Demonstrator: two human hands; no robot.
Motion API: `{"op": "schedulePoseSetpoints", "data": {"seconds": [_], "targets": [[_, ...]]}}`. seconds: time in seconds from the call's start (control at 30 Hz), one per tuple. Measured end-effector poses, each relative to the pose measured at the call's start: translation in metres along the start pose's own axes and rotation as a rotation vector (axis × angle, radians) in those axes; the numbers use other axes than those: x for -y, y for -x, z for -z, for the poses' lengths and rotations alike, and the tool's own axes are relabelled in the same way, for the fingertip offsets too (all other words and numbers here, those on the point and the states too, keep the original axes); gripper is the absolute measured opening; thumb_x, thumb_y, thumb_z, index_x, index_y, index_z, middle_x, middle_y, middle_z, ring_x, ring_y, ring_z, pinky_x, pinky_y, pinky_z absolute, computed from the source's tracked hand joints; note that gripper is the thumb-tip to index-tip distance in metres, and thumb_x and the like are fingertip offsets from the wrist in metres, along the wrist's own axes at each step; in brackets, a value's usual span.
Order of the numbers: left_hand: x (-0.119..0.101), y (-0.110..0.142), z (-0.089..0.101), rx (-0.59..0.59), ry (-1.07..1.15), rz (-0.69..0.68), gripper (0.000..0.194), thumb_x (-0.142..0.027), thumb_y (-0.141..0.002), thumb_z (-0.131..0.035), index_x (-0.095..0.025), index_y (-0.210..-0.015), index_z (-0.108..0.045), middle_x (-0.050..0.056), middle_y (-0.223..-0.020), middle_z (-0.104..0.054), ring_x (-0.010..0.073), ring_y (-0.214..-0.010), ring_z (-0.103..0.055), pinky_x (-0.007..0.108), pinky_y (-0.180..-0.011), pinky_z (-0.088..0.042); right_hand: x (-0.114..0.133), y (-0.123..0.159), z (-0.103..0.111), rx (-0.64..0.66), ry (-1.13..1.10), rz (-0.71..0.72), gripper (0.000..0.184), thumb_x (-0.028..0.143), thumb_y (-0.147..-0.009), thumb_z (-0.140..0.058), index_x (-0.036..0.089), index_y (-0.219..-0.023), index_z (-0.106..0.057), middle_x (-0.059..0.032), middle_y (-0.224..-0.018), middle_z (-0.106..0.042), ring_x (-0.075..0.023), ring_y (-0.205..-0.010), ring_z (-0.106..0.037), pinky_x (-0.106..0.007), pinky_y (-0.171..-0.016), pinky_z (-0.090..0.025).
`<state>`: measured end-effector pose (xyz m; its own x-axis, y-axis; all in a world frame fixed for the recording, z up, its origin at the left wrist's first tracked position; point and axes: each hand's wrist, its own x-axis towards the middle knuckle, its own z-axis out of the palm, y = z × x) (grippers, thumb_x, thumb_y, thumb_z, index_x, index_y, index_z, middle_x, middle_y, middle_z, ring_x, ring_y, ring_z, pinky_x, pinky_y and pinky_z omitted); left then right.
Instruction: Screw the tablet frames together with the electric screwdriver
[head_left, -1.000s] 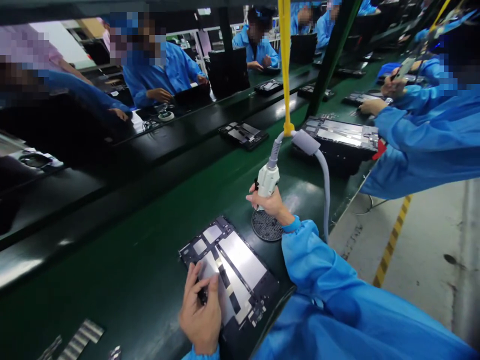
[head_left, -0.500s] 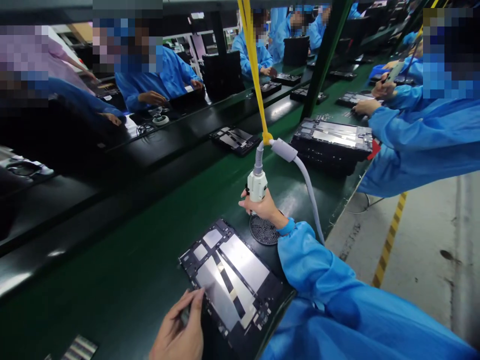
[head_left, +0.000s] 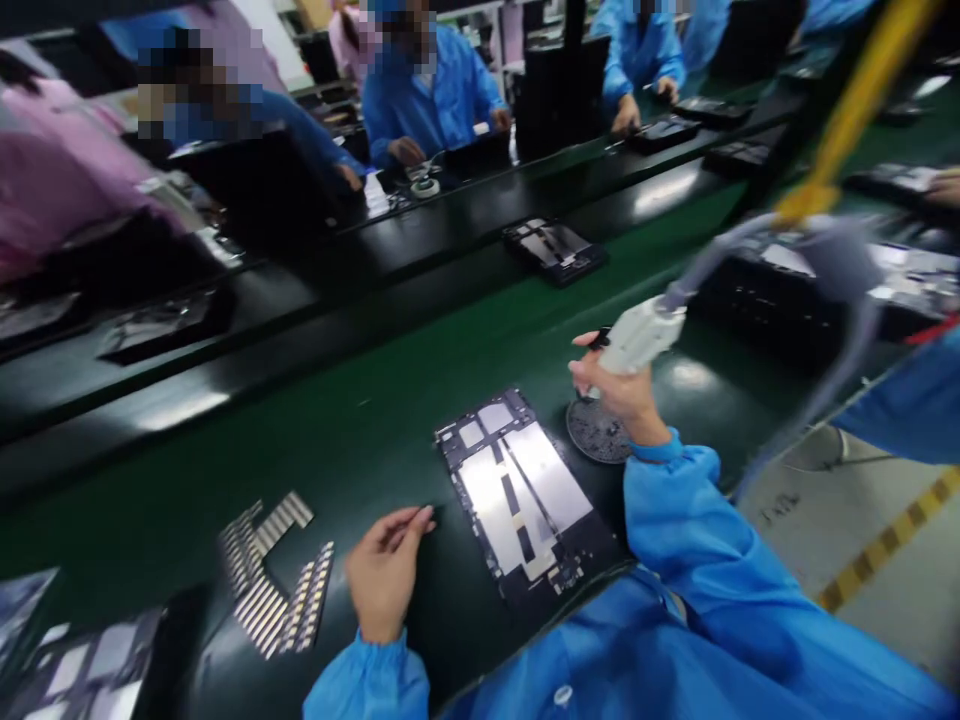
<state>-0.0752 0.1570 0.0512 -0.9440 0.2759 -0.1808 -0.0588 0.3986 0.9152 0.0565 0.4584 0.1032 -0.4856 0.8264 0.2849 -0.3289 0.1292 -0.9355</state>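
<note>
My right hand (head_left: 628, 402) grips a white electric screwdriver (head_left: 642, 334), tilted with its cable end to the upper right. Beneath it lies a round black dish (head_left: 592, 432) with small dark bits; the screwdriver's tip is hidden by my fingers. An opened tablet (head_left: 536, 490), with silver battery panels and a black ribbon, lies flat on the green mat between my hands. To its left, apart from it, my left hand (head_left: 384, 575) has thumb and fingertips pinched together; whatever they hold, if anything, is too small to see. Strips of small metal parts (head_left: 262, 600) lie further left.
Another opened tablet (head_left: 90, 670) sits at the lower left, and one more (head_left: 555, 248) lies beyond the mat. A tablet stack (head_left: 780, 300) stands at the right, behind the blurred grey cable (head_left: 840, 330) and yellow strap (head_left: 855, 110). Co-workers sit across the bench.
The view has swung left, bringing the metal strips into full sight. My left hand has come away from the tablet's edge. The screwdriver, upright before, now leans right, still in my right hand.
</note>
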Motion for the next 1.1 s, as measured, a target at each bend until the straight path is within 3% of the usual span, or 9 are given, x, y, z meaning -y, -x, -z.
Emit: {"op": "schedulePoseSetpoints", "data": {"seconds": [0.23, 0.43, 0.53, 0.6, 0.73, 0.8, 0.93, 1.1], "targets": [[-0.02, 0.002, -0.02, 0.329, 0.069, 0.003, 0.029, -0.041, -0.066, -0.073, -0.014, -0.075, -0.068, 0.005, -0.066, -0.071, 0.0174, -0.062, -0.068, 0.027, -0.062, -0.054, 0.031, 0.032, -0.026, 0.212, -0.12, -0.014, 0.029, 0.027, -0.073, -0.073, 0.021, -0.098, -0.059, 0.0085, -0.049, -0.052, -0.0113, -0.041, -0.05, -0.029, -0.046, -0.045], [-0.019, -0.012, -0.035, 0.312, -0.116, -0.216, 0.019, -0.036, -0.073, -0.066, -0.017, -0.074, -0.069, 0.003, -0.07, -0.07, 0.0158, -0.065, -0.063, 0.025, -0.061, -0.049, 0.029, 0.057, -0.057, 0.386, -0.128, -0.102, 0.032, 0.031, -0.075, -0.074, 0.022, -0.101, -0.058, 0.007, -0.054, -0.055, -0.0114, -0.044, -0.053, -0.029, -0.049, -0.046], [-0.019, -0.015, -0.035, 0.314, -0.134, -0.254, 0.017, -0.034, -0.075, -0.064, -0.017, -0.073, -0.068, 0.004, -0.072, -0.07, 0.0154, -0.067, -0.062, 0.026, -0.063, -0.05, 0.027, 0.065, -0.075, 0.438, -0.162, -0.135, 0.031, 0.031, -0.076, -0.072, 0.022, -0.101, -0.057, 0.0073, -0.052, -0.055, -0.0108, -0.044, -0.052, -0.027, -0.049, -0.045], [-0.021, -0.017, -0.033, 0.357, -0.089, -0.201, 0.018, -0.034, -0.073, -0.066, -0.017, -0.075, -0.066, 0.003, -0.071, -0.068, 0.0141, -0.063, -0.061, 0.024, -0.056, -0.05, 0.026, 0.069, -0.09, 0.472, -0.173, -0.169, 0.029, 0.03, -0.076, -0.071, 0.02, -0.099, -0.057, 0.0074, -0.051, -0.054, -0.0104, -0.044, -0.051, -0.026, -0.05, -0.044], [-0.029, -0.026, -0.03, 0.49, 0.068, 0.069, 0.038, -0.034, -0.059, -0.077, -0.017, -0.085, -0.055, -0.003, -0.062, -0.061, 0.013, -0.052, -0.061, 0.02, -0.039, -0.046, 0.021, 0.074, -0.122, 0.526, -0.128, -0.281, 0.03, 0.03, -0.07, -0.072, 0.018, -0.094, -0.058, 0.0077, -0.051, -0.053, -0.0096, -0.044, -0.05, -0.025, -0.049, -0.043], [-0.033, -0.032, -0.029, 0.543, 0.098, 0.137, 0.042, -0.029, -0.055, -0.079, -0.017, -0.084, -0.052, -0.005, -0.057, -0.06, 0.0133, -0.048, -0.062, 0.018, -0.037, -0.046, 0.018, 0.076, -0.135, 0.539, -0.104, -0.31, 0.031, 0.027, -0.066, -0.072, 0.018, -0.092, -0.058, 0.0081, -0.051, -0.052, -0.0093, -0.045, -0.049, -0.025, -0.05, -0.043], [-0.035, -0.038, -0.028, 0.586, 0.121, 0.157, 0.036, -0.021, -0.057, -0.076, -0.016, -0.082, -0.05, -0.004, -0.055, -0.062, 0.0125, -0.045, -0.062, 0.016, -0.036, -0.044, 0.009, 0.08, -0.15, 0.554, -0.057, -0.325, 0.021, 0.023, -0.065, -0.07, 0.018, -0.082, -0.059, 0.0081, -0.05, -0.051, -0.009, -0.044, -0.049, -0.025, -0.051, -0.044], [-0.034, -0.037, -0.028, 0.585, 0.15, 0.162, 0.036, -0.018, -0.057, -0.075, -0.016, -0.082, -0.05, -0.004, -0.054, -0.063, 0.0121, -0.045, -0.062, 0.015, -0.036, -0.045, 0.0, 0.082, -0.152, 0.567, -0.029, -0.328, 0.017, 0.022, -0.065, -0.07, 0.019, -0.077, -0.058, 0.0075, -0.05, -0.051, -0.0092, -0.046, -0.05, -0.024, -0.052, -0.045]]}}
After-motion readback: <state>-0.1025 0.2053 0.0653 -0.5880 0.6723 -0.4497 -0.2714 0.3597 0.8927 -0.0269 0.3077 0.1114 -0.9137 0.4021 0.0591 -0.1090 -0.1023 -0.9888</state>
